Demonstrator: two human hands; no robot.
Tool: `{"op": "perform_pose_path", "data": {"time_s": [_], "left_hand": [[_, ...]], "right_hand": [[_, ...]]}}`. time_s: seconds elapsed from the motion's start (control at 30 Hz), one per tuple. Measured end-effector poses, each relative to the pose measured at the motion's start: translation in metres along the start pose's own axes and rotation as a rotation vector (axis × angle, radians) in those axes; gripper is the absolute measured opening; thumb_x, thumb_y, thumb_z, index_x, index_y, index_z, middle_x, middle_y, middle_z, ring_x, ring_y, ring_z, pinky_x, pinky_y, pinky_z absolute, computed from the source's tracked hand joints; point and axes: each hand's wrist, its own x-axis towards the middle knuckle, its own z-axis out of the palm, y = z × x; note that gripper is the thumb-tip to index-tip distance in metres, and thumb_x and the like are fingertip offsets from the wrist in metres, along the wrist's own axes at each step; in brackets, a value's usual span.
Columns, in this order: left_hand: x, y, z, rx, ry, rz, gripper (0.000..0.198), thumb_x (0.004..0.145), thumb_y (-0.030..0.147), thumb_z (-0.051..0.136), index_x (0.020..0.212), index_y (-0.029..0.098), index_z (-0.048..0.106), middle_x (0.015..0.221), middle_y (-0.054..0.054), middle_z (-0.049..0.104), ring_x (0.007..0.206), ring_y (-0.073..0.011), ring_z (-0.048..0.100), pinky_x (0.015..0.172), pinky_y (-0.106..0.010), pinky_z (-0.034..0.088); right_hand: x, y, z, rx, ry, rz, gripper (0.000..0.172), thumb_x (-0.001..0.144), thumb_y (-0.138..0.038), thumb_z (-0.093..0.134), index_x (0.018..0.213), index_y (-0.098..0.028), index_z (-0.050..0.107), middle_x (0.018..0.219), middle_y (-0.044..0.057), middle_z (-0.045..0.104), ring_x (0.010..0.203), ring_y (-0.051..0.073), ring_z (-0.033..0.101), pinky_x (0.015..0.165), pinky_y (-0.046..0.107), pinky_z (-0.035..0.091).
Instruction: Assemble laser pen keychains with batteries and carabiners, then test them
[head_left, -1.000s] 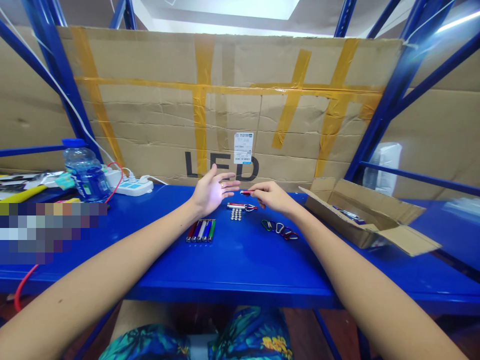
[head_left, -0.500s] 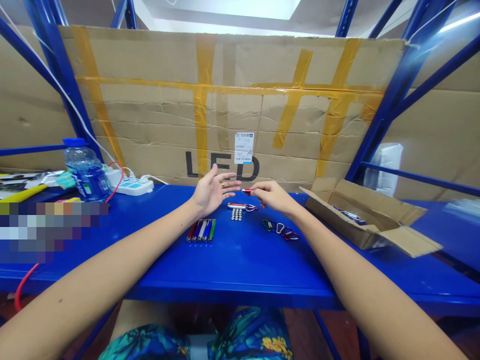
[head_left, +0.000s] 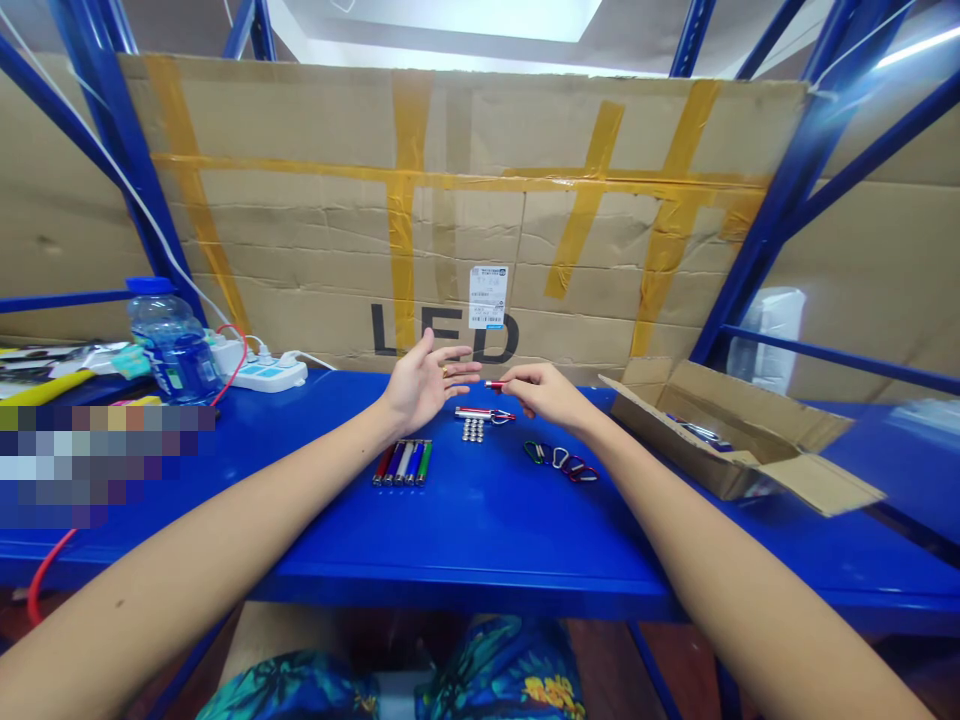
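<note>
My left hand (head_left: 427,383) is open above the blue table, palm turned toward the right and fingers stretched out. A small gold-coloured thing shows at its fingers; I cannot tell what it is. Between the thumb and fingers of my right hand (head_left: 546,392) is a small red metal tube (head_left: 494,385), its silver end pointing left. Below the hands lie red and silver tubes with a clip (head_left: 484,414), then rows of button batteries (head_left: 473,430). Several coloured metal tubes (head_left: 403,463) stand in a row under my left forearm. Several carabiners (head_left: 560,458) lie near my right wrist.
An open cardboard box (head_left: 720,440) with shiny items stands at the right. A water bottle (head_left: 171,340) and a white power strip (head_left: 270,372) are at the left. A large cardboard sheet (head_left: 315,240) closes off the back of the blue table (head_left: 480,530).
</note>
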Motion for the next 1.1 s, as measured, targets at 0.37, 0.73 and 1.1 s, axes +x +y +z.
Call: {"op": "perform_pose_path", "data": {"time_s": [0.37, 0.73, 1.1], "left_hand": [[0.0015, -0.0015, -0.0037, 0.012, -0.044, 0.001, 0.076, 0.082, 0.074, 0.037, 0.124, 0.013, 0.055, 0.113, -0.016, 0.066, 0.113, -0.0321, 0.057, 0.090, -0.043, 0.046], [0.0004, -0.0021, -0.0017, 0.022, -0.037, -0.002, 0.075, 0.083, 0.073, 0.035, 0.124, 0.013, 0.056, 0.114, -0.017, 0.066, 0.114, -0.0325, 0.057, 0.089, -0.043, 0.047], [0.0036, -0.0101, 0.0027, 0.414, 0.045, 0.179, 0.038, 0.077, 0.046, 0.067, 0.102, 0.017, 0.064, 0.100, -0.011, 0.068, 0.089, -0.0237, 0.064, 0.082, -0.041, 0.048]], "right_hand": [[-0.0016, -0.0040, 0.0011, -0.014, -0.023, 0.003, 0.020, 0.076, -0.031, 0.055, 0.070, -0.015, 0.065, 0.048, -0.003, 0.047, 0.049, 0.012, 0.041, 0.052, 0.028, 0.031], [-0.0023, -0.0042, 0.0011, -0.025, -0.042, -0.003, 0.021, 0.078, -0.030, 0.054, 0.075, -0.014, 0.068, 0.050, -0.002, 0.050, 0.049, 0.011, 0.042, 0.051, 0.027, 0.032], [-0.0001, 0.0002, 0.0015, -0.019, -0.063, 0.009, 0.020, 0.082, -0.031, 0.055, 0.080, -0.015, 0.067, 0.051, -0.004, 0.048, 0.046, 0.011, 0.044, 0.050, 0.027, 0.034]]}}
